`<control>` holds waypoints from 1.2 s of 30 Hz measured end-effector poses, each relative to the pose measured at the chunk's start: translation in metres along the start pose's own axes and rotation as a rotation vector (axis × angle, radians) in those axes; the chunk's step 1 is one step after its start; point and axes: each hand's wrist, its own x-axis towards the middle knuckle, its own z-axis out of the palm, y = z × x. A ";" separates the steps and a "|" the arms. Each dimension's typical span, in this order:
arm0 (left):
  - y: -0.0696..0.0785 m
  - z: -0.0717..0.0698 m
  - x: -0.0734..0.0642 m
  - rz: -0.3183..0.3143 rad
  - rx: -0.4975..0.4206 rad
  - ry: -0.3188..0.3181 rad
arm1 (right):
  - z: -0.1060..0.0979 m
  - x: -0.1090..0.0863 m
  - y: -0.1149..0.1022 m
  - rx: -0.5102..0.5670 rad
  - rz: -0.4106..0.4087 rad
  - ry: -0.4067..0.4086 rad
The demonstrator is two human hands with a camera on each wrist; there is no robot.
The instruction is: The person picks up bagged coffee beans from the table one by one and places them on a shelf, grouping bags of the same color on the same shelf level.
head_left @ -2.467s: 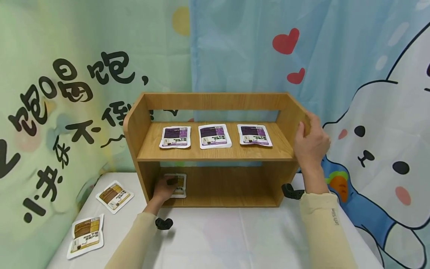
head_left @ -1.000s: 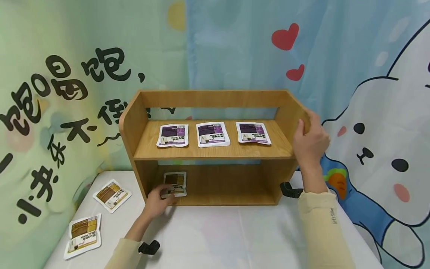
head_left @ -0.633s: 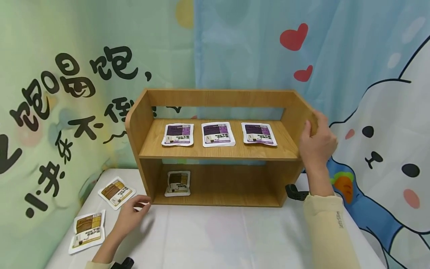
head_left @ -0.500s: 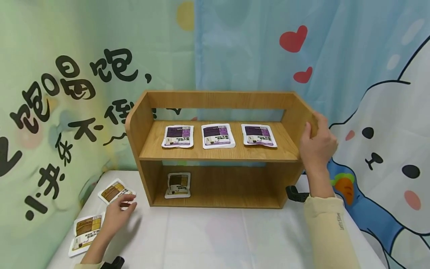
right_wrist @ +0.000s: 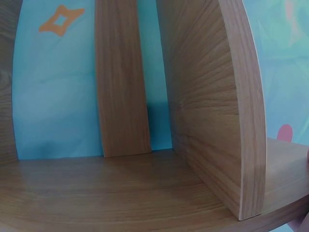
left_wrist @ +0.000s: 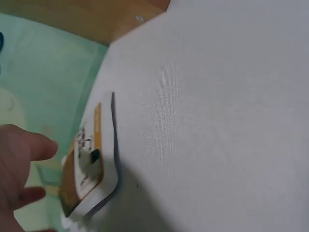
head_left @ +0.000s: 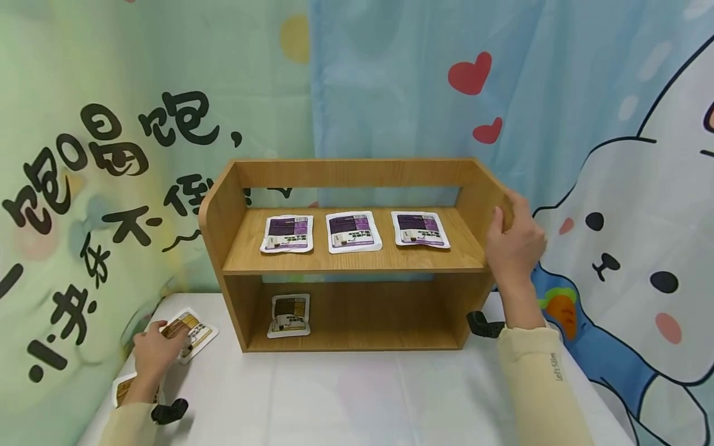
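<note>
Shifted leftward: my left hand (head_left: 155, 350), fingers apart, brown pouch (head_left: 198, 337) just beside them.
To its right, my right hand (head_left: 515, 241) grips the shelf (head_left: 357, 173).

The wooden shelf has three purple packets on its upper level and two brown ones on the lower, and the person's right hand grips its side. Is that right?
Not quite: the head view shows just one brown packet on the lower level of the wooden shelf, not two. Three purple packets do lie above, and the right hand grips the side.
</note>
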 end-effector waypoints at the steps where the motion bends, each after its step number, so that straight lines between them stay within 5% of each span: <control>1: 0.001 0.001 0.002 -0.031 0.017 -0.029 | 0.000 0.000 0.000 0.000 0.004 0.003; 8: 0.012 0.008 0.012 -0.209 0.050 -0.095 | 0.000 -0.004 0.000 0.016 -0.009 -0.003; 17: 0.014 0.023 0.013 -0.250 -0.138 0.058 | -0.002 -0.002 -0.001 0.007 -0.017 0.004; 22: 0.012 0.028 0.011 -0.219 -0.264 0.159 | -0.004 -0.003 0.000 0.021 -0.023 0.003; 36: 0.010 0.025 0.008 -0.062 -0.226 0.186 | -0.003 0.000 -0.001 0.023 -0.012 -0.009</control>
